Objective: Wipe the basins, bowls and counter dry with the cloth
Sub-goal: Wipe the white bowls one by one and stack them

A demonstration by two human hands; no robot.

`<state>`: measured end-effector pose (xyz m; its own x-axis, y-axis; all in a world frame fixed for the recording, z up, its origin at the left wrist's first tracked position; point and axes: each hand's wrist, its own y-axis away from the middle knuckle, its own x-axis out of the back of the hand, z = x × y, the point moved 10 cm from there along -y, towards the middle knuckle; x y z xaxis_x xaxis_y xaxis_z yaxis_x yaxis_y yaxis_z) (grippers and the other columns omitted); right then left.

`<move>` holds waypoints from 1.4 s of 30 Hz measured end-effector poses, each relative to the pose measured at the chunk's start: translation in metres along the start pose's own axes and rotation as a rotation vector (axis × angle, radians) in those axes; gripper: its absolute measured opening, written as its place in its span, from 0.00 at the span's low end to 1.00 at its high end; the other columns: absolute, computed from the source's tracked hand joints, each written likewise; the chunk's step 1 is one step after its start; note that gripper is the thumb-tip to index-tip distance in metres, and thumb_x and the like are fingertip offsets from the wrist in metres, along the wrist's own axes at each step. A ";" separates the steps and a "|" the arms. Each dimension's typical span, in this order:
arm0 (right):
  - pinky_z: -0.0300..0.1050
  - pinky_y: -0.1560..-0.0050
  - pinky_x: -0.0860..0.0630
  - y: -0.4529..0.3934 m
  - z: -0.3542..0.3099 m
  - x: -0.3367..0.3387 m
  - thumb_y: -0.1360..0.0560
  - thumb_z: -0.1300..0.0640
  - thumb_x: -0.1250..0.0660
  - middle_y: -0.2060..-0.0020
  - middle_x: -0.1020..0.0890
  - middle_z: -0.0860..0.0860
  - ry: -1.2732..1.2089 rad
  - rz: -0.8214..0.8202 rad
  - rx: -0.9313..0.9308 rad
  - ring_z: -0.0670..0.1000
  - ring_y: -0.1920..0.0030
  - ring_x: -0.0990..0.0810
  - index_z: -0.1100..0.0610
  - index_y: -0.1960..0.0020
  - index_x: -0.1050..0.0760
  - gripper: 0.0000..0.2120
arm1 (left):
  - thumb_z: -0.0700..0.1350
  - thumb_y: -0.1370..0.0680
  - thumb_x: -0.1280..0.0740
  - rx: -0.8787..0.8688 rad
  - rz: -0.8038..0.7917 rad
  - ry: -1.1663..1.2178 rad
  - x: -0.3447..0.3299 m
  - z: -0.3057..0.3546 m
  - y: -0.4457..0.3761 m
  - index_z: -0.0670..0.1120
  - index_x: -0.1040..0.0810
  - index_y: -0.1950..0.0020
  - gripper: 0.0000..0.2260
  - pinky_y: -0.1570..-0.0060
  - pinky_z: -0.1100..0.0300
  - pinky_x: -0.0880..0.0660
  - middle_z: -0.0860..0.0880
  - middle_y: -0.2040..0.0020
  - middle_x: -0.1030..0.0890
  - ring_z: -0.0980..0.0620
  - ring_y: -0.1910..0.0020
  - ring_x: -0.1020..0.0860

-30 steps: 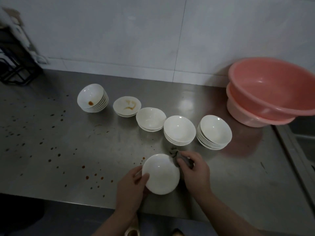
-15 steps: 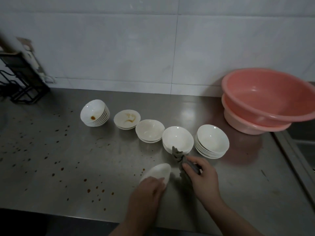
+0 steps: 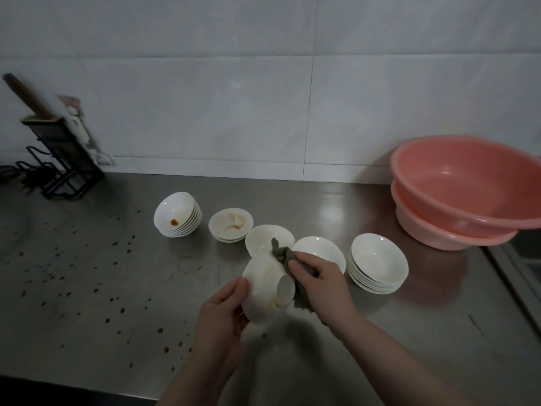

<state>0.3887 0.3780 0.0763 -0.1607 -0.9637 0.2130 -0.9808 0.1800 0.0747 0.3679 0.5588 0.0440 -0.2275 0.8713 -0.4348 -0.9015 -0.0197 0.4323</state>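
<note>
Bowl in hand: in the lower centre of the frame we hold a small white ceramic bowl [image 3: 265, 291] turned on its side, its foot ring facing right, lifted above the steel counter [image 3: 87, 288].
Left hand: our left hand [image 3: 222, 312] grips the bowl at its rim, thumb on the outside, fingers curled behind it.
Right hand: our right hand [image 3: 320, 284] is closed around a crumpled grey cloth [image 3: 288, 259] and presses it on the outer wall of the bowl.
Risk of slipping: we judge the bowl may be wet and smooth; a strong rub from the right could push it out of the one-hand grip, and it would fall on the steel and chip.
Risk of collision: just behind the hands stand the white bowl stacks [image 3: 377, 266]; a wide wiping stroke could knock them.
Risk of smearing: the two stacks at centre left carry brown stains [image 3: 234, 222], and brown drops [image 3: 165, 348] lie over the left of the counter; the cloth could carry this dirt to other bowls.
Still to do: the two nested pink plastic basins [image 3: 456, 197] at the right edge look untouched.
</note>
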 end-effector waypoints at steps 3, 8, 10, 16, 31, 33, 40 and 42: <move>0.37 0.50 0.23 0.009 -0.028 -0.014 0.25 0.55 0.32 0.57 0.16 0.37 0.151 0.016 0.240 0.38 0.55 0.21 0.35 0.50 0.22 0.13 | 0.40 0.25 0.35 -0.044 -0.046 0.006 -0.009 0.010 0.000 0.37 0.20 0.43 0.13 0.64 0.61 0.20 0.41 0.51 0.16 0.49 0.57 0.16; 0.32 0.35 0.35 0.037 -0.054 -0.037 0.25 0.53 0.35 0.38 0.21 0.44 0.428 0.141 0.704 0.45 0.40 0.26 0.50 0.42 0.19 0.13 | 0.41 0.22 0.39 -0.033 -0.043 0.165 -0.015 0.015 -0.005 0.39 0.21 0.42 0.13 0.58 0.61 0.19 0.42 0.48 0.16 0.51 0.53 0.17; 0.36 0.34 0.34 0.047 -0.054 -0.040 0.24 0.57 0.35 0.37 0.22 0.47 0.432 0.175 0.819 0.48 0.39 0.26 0.53 0.43 0.18 0.12 | 0.42 0.20 0.41 0.003 -0.038 0.253 -0.017 0.015 -0.007 0.40 0.20 0.43 0.12 0.61 0.61 0.19 0.42 0.49 0.16 0.51 0.57 0.16; 0.38 0.35 0.31 0.047 -0.040 -0.013 0.25 0.59 0.33 0.38 0.21 0.47 0.249 0.286 0.725 0.47 0.37 0.24 0.55 0.41 0.19 0.13 | 0.43 0.19 0.41 0.089 0.027 0.405 -0.012 0.011 -0.007 0.39 0.23 0.46 0.11 0.71 0.58 0.20 0.42 0.60 0.15 0.50 0.65 0.16; 0.34 0.44 0.29 -0.006 -0.056 -0.032 0.27 0.52 0.31 0.48 0.17 0.37 0.372 -0.021 0.369 0.38 0.46 0.23 0.44 0.46 0.18 0.11 | 0.39 0.24 0.36 -0.048 -0.056 0.028 -0.011 0.018 -0.013 0.38 0.19 0.45 0.11 0.60 0.60 0.19 0.41 0.50 0.16 0.50 0.55 0.16; 0.28 0.40 0.34 0.010 -0.060 -0.037 0.29 0.52 0.31 0.43 0.19 0.38 0.458 0.044 0.491 0.37 0.42 0.26 0.45 0.44 0.18 0.14 | 0.38 0.23 0.37 -0.071 -0.051 0.040 -0.011 0.021 -0.015 0.38 0.20 0.44 0.11 0.59 0.61 0.19 0.40 0.49 0.16 0.50 0.54 0.16; 0.54 0.50 0.21 -0.018 0.001 -0.019 0.26 0.59 0.30 0.63 0.15 0.50 -0.014 0.014 -0.026 0.49 0.59 0.18 0.51 0.56 0.15 0.06 | 0.37 0.25 0.33 -0.272 -0.075 -0.342 -0.009 0.035 -0.015 0.49 0.14 0.54 0.10 0.61 0.66 0.23 0.48 0.56 0.14 0.55 0.57 0.17; 0.64 0.49 0.22 -0.019 0.012 -0.011 0.26 0.59 0.30 0.62 0.16 0.58 -0.093 0.029 -0.098 0.57 0.58 0.18 0.53 0.57 0.15 0.05 | 0.37 0.25 0.31 -0.421 -0.051 -0.575 -0.007 0.050 -0.021 0.54 0.16 0.55 0.11 0.59 0.69 0.25 0.54 0.57 0.14 0.58 0.57 0.18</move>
<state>0.4082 0.3828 0.0607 -0.2028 -0.9712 0.1254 -0.9609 0.2220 0.1656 0.4069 0.5776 0.0773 -0.0560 0.9944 0.0897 -0.9978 -0.0589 0.0301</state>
